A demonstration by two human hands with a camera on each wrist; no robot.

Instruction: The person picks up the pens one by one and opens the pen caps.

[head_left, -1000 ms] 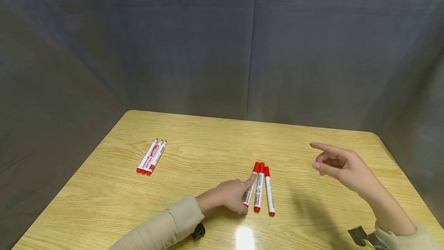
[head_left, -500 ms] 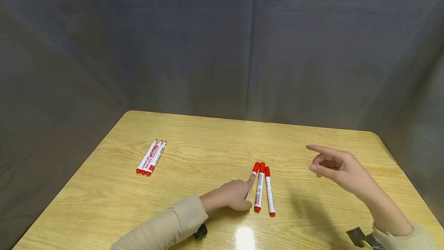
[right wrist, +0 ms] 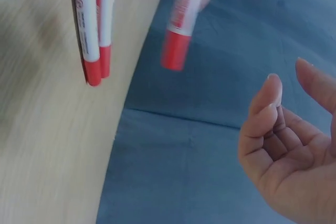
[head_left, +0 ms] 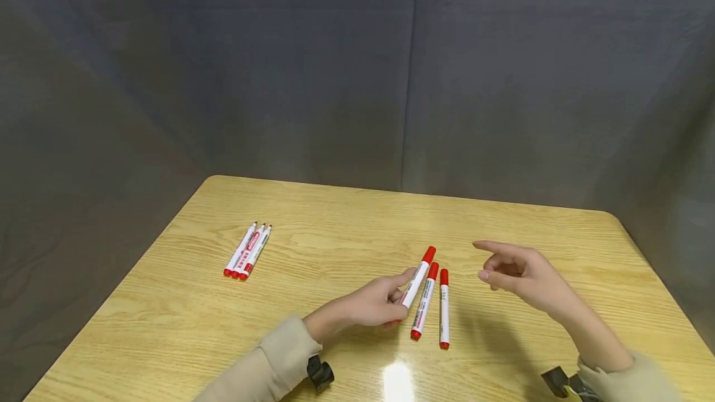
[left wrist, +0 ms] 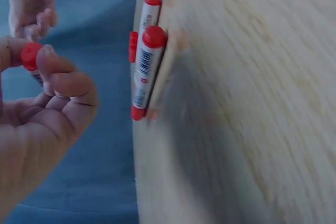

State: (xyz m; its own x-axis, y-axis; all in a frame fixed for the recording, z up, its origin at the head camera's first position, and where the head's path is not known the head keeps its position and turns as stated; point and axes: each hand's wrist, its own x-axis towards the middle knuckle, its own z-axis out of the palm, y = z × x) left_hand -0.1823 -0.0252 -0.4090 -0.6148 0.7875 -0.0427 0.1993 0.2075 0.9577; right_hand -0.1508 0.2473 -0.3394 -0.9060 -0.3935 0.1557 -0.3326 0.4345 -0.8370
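Observation:
In the head view my left hand (head_left: 371, 303) pinches a white marker (head_left: 416, 281) with a red cap, raised off the tabletop and tilted, cap pointing away. The left wrist view has its red end (left wrist: 31, 55) between thumb and fingers. Just right of it, two more capped markers lie on the wood: a nearer one (head_left: 426, 299) and a farther one (head_left: 444, 309). Holding nothing, my right hand (head_left: 522, 275) hovers to their right, index finger extended and the others loosely bent. From the right wrist, its thumb and fingertips (right wrist: 273, 85) stand apart.
Three uncapped white markers (head_left: 248, 252) lie side by side at the left of the wooden table (head_left: 335, 222), dark tips pointing away. A grey cloth (head_left: 301, 79) hangs behind the table's back edge. A light reflection shows near the front.
My left hand, earlier on the leftmost capped marker of the group, has now picked it up off the table. My right hand has drifted left, nearer the markers. The head view has shifted slightly.

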